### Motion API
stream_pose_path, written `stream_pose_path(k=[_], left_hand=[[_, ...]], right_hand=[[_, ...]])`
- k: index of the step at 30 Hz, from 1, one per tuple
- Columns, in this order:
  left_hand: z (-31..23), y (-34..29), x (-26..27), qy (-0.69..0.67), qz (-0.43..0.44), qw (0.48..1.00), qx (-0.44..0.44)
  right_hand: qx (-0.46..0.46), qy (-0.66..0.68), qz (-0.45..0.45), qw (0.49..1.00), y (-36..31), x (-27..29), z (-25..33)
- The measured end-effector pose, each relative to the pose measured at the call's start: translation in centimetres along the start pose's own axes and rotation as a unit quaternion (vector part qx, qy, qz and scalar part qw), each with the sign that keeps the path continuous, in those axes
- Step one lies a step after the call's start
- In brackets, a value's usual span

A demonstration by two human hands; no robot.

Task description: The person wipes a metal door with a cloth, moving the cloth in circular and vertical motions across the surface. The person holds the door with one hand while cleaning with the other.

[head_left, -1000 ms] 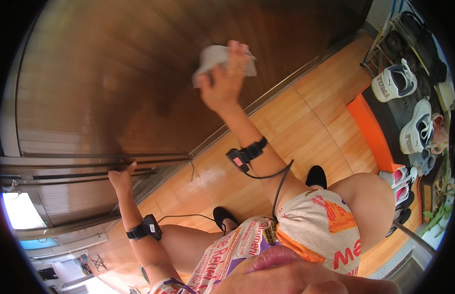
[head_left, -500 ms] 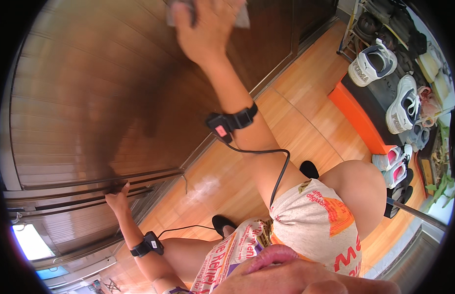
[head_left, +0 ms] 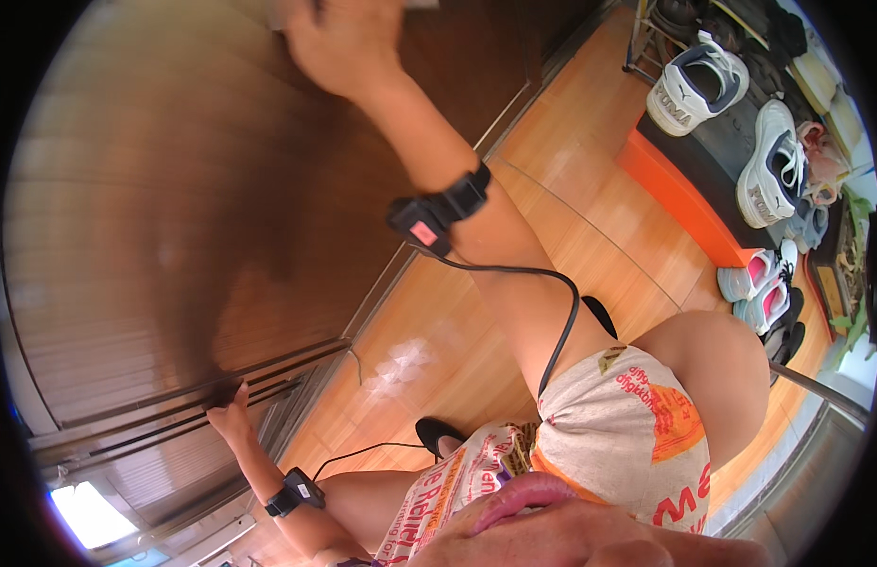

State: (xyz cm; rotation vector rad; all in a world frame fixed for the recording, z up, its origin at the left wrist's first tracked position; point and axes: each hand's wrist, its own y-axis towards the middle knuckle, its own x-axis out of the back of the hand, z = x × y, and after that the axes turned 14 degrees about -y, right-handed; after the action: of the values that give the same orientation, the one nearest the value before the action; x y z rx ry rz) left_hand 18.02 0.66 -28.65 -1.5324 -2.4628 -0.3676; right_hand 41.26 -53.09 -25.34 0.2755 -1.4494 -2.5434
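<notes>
A large brown glossy door [head_left: 108,217] with fine horizontal ribs fills the left side. My right hand [head_left: 349,42] reaches to its upper part at the top of the picture, blurred and partly cut off. It presses a grey cloth [head_left: 421,4] to the surface; only a pale edge of the cloth shows. Lower left, my left hand [head_left: 232,420] grips the door's edge [head_left: 297,364], thumb up and fingers curled round it, mostly hidden. Each wrist wears a black strap with a small box and a cable.
White sneakers [head_left: 698,85] sit on an orange and black shoebox [head_left: 679,194] at the right, beside a shoe rack [head_left: 639,42]. More shoes [head_left: 765,288] stand below it. A metal bar [head_left: 816,389] juts in at lower right. Wood-look tiles [head_left: 561,180] cover the floor.
My right hand has moved left and up across the door with the cloth, further out of the picture. My left hand keeps its grip on the edge. The whole view has shifted slightly.
</notes>
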Motion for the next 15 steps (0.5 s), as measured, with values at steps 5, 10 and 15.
stream_pose_path(k=[5,10,15], left_hand=[[-0.6,-0.4,-0.4,-0.002,-0.005,1.000,0.001],[0.2,0.2,0.1,0.024,-0.020,0.999,0.016],[1.1,0.6,0.5,0.016,-0.009,1.000,-0.013]], right_hand=[[0.031,-0.162,-0.020,0.986,-2.6,0.3,-6.1],[-0.470,-0.028,0.051,0.881,-14.5,1.9,-18.0],[-0.765,-0.084,0.132,0.625,-10.9,0.6,-20.6]])
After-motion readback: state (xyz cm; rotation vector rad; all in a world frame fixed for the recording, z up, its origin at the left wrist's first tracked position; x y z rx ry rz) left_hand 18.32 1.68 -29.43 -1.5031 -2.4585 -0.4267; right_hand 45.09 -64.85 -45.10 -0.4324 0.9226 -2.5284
